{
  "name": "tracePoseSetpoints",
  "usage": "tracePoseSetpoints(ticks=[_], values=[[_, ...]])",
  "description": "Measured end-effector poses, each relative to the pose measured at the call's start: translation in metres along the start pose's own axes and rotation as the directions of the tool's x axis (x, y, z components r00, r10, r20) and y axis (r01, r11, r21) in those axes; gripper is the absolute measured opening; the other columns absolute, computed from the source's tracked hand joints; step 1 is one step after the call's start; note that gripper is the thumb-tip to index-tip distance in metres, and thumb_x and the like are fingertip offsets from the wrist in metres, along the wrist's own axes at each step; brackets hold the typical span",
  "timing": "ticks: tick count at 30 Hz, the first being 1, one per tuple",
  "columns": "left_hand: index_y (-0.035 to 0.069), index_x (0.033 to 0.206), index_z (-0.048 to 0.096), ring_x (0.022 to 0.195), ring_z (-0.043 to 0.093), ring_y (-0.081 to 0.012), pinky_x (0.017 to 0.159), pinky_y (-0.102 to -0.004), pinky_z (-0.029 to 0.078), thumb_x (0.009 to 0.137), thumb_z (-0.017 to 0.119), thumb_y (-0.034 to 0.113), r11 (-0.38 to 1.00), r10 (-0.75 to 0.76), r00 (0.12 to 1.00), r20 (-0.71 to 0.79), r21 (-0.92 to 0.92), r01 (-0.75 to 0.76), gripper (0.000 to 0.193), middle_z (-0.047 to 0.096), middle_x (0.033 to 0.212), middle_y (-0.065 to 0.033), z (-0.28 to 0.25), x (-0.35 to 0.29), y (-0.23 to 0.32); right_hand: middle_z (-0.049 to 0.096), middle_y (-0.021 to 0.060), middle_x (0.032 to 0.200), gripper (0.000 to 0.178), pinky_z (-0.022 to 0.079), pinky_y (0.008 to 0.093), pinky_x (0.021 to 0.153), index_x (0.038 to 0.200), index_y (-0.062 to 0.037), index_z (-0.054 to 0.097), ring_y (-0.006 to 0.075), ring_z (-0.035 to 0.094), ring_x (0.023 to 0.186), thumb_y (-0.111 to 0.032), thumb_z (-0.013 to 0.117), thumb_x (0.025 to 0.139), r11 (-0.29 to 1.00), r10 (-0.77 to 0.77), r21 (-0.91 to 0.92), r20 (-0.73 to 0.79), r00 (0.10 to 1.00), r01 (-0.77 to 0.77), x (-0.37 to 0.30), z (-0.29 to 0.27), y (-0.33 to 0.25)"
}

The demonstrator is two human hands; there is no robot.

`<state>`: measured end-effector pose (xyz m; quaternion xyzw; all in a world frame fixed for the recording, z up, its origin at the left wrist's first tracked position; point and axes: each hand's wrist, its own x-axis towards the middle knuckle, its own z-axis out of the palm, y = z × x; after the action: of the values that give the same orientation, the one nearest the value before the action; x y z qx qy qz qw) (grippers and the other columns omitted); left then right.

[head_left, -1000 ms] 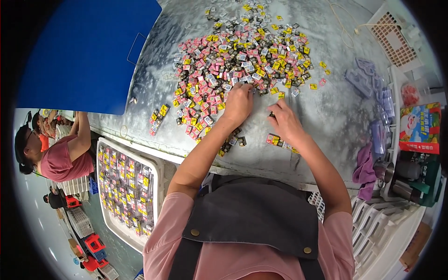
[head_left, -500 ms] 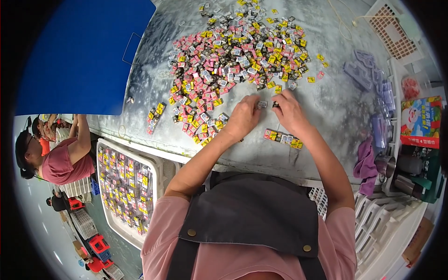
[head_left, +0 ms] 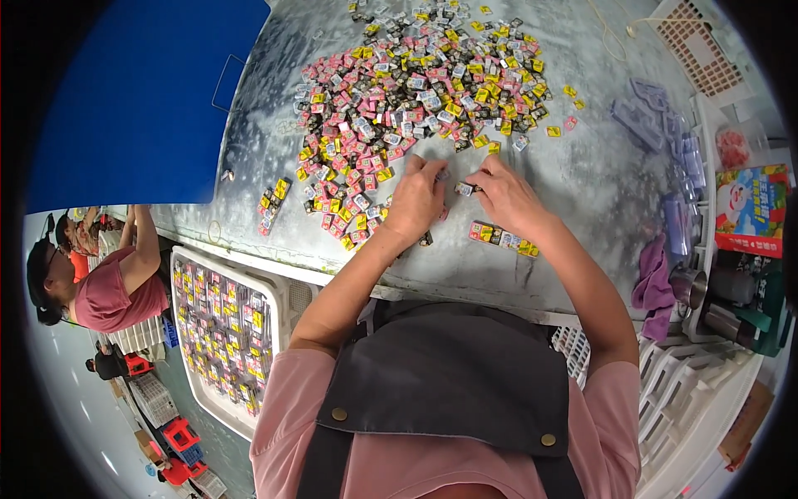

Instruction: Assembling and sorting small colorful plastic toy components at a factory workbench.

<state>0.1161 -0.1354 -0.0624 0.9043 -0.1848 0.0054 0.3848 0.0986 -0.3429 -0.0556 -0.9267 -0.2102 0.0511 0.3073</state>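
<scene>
A wide heap of small printed packets [head_left: 416, 91] in pink, yellow, black and white covers the far middle of the table. Close to its near edge, my right hand [head_left: 507, 200] pinches a small black-and-white packet [head_left: 464, 190] between thumb and fingertips. My left hand [head_left: 416, 201] is just left of it, its fingers closed at a small pale packet [head_left: 443, 175] that is partly hidden. Below my right hand lies a neat row of packets [head_left: 504, 239], pink, black, white and yellow. Another short block of packets [head_left: 273, 205] sits left of the heap.
A white tray [head_left: 176, 333] of filled clear packs stands at lower left, under a blue panel [head_left: 150, 100]. Clear purplish plastic trays [head_left: 644, 121], a purple cloth [head_left: 655, 287] and a colourful box [head_left: 751, 208] are at right. A co-worker in a red shirt [head_left: 125, 295] stands at left.
My left hand has shifted left, away from the right hand. My right hand has moved slightly left, and the black-and-white packet now shows beyond its fingertips.
</scene>
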Motion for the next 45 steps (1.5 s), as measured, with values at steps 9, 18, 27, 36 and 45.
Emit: tracePoseSetpoints(ticks=[9, 18, 27, 36, 45], values=[[0.001, 0.108, 0.063, 0.088, 0.060, -0.0371, 0.078, -0.0435, 0.050, 0.082, 0.072, 0.011, 0.970, 0.138, 0.983, 0.123, 0.185, -0.159, 0.029, 0.056, 0.099, -0.0188, -0.027, -0.042, 0.012, 0.053, 0.0131, 0.115, 0.042, 0.050, 0.0428, 0.089, 0.126, -0.0100, 0.060, 0.0334, 0.059, 0.105, -0.004, 0.065, 0.085, 0.997, -0.068, -0.026, 0.059, 0.996, 0.070, 0.005, -0.004, -0.005], [-0.001, 0.102, 0.062, 0.092, 0.059, -0.0369, 0.080, -0.0431, 0.050, 0.082, 0.067, 0.006, 0.927, 0.093, 0.995, 0.038, 0.362, -0.101, 0.022, 0.058, 0.096, -0.0187, -0.033, -0.024, 0.009, 0.053, 0.0136, 0.111, 0.037, 0.051, 0.0446, 0.086, 0.120, -0.0077, 0.061, 0.0333, 0.060, 0.103, -0.012, 0.071, 0.085, 0.999, 0.025, -0.031, 0.056, 0.998, -0.024, 0.008, 0.005, -0.014], [-0.002, 0.099, 0.059, 0.089, 0.062, -0.0397, 0.076, -0.0461, 0.053, 0.084, 0.064, 0.006, 0.981, 0.033, 0.998, 0.057, 0.189, -0.043, 0.018, 0.056, 0.097, -0.0229, -0.004, -0.025, 0.013, 0.054, 0.0157, 0.111, 0.035, 0.050, 0.0438, 0.086, 0.118, -0.0013, 0.060, 0.0358, 0.060, 0.104, -0.003, 0.067, 0.084, 0.994, -0.027, 0.104, -0.011, 1.000, 0.028, 0.005, 0.004, -0.010], [-0.002, 0.100, 0.063, 0.080, 0.063, -0.0409, 0.073, -0.0455, 0.052, 0.086, 0.065, 0.004, 0.993, -0.038, 0.999, -0.031, 0.115, 0.042, 0.016, 0.059, 0.092, -0.0216, 0.009, -0.005, 0.007, 0.053, 0.0173, 0.108, 0.032, 0.050, 0.0453, 0.086, 0.116, 0.0011, 0.059, 0.0380, 0.060, 0.101, -0.002, 0.064, 0.084, 0.996, 0.003, 0.091, 0.075, 0.997, -0.010, 0.003, -0.004, -0.004], [-0.004, 0.106, 0.068, 0.076, 0.061, -0.0366, 0.074, -0.0412, 0.052, 0.085, 0.066, 0.004, 0.999, -0.015, 0.998, 0.057, -0.037, 0.017, 0.022, 0.060, 0.089, -0.0204, -0.001, -0.009, 0.003, 0.053, 0.0191, 0.111, 0.033, 0.050, 0.0468, 0.085, 0.115, 0.0025, 0.058, 0.0405, 0.060, 0.101, -0.001, 0.067, 0.083, 0.984, 0.128, 0.135, -0.059, 0.990, -0.119, 0.001, 0.009, -0.018]])
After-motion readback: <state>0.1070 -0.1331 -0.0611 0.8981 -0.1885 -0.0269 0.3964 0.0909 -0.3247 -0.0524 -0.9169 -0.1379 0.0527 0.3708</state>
